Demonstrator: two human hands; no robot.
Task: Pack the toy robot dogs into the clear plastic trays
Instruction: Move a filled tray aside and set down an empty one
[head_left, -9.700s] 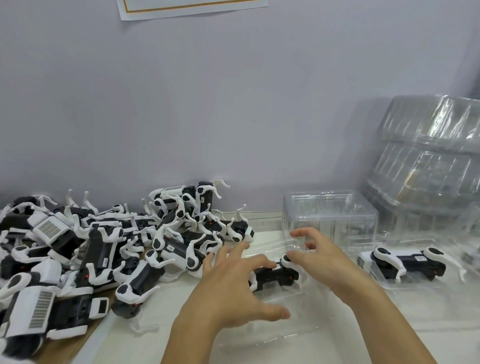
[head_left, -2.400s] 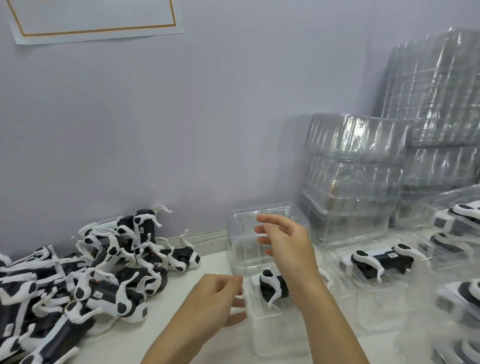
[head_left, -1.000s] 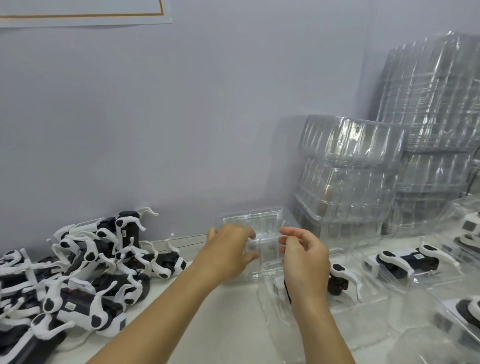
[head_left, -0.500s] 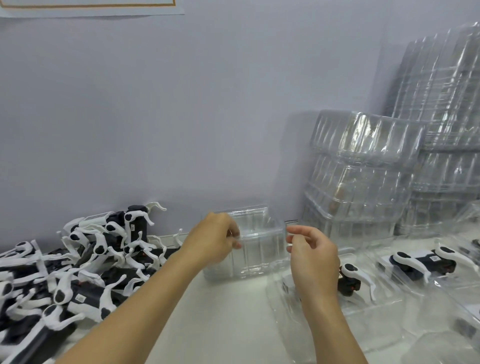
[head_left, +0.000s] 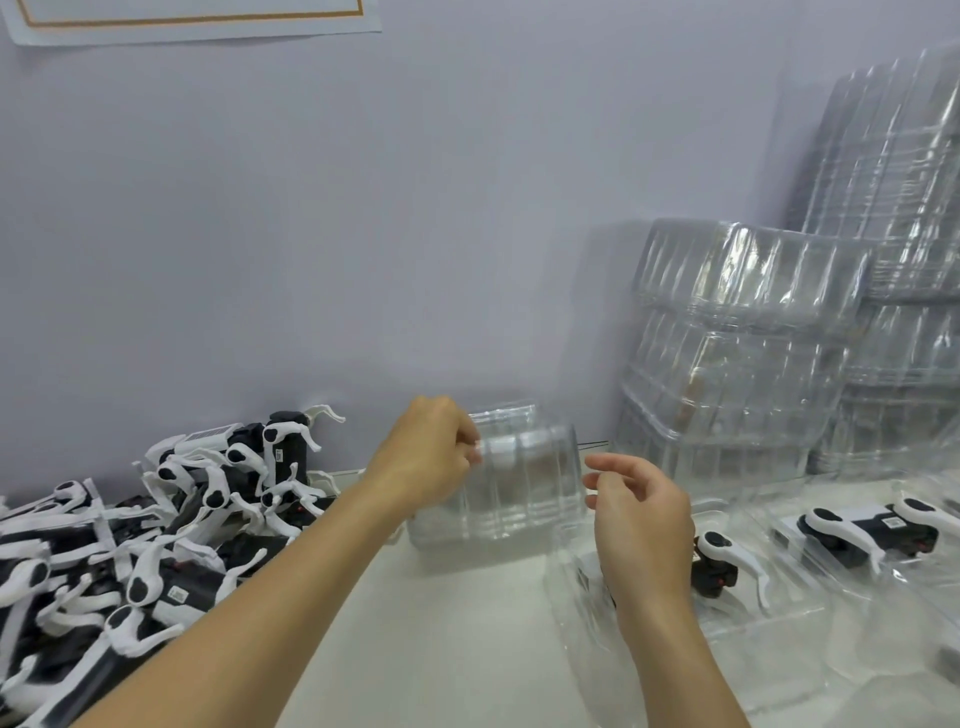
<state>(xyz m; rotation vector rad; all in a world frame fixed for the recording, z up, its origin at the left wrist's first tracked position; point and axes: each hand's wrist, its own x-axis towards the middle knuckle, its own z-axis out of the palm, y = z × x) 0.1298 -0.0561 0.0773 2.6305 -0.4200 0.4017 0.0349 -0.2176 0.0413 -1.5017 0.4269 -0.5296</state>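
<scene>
Clear, thin plastic throughout; main hazard noted at the empty tray (head_left: 511, 483), taken as the landmark. Gripped by the left hand (head_left: 431, 457) at its upper left corner only, fingers curled over the rim. Likely to flex, twist or slip out of a one-corner pinch, being light and glossy. Appears to be a small stack of nested trays; possible for two to come away together. Exact count not readable through the glare.

Second hazard: toy dog (head_left: 719, 564) lying in an open tray (head_left: 769, 618) just right of and in front of the landmark, directly beside the right wrist. Easily knocked from its seat by a sweep of that forearm.

Third hazard: heap of unpacked dogs (head_left: 171, 525) to the left of the landmark, legs interlocked. Liable to snag and drag neighbours when one is pulled.

Pose. Left arm stretched forward from lower left, back of hand up, clamped on the tray edge. Right hand (head_left: 641, 512) just right of the landmark, not touching it, fingers loosely bent, thumb and forefinger apart, holding nothing.

Another packed dog (head_left: 872, 530) well to the right of the landmark. Tall stacks of trays (head_left: 737, 338) behind and to the right, against the wall.
</scene>
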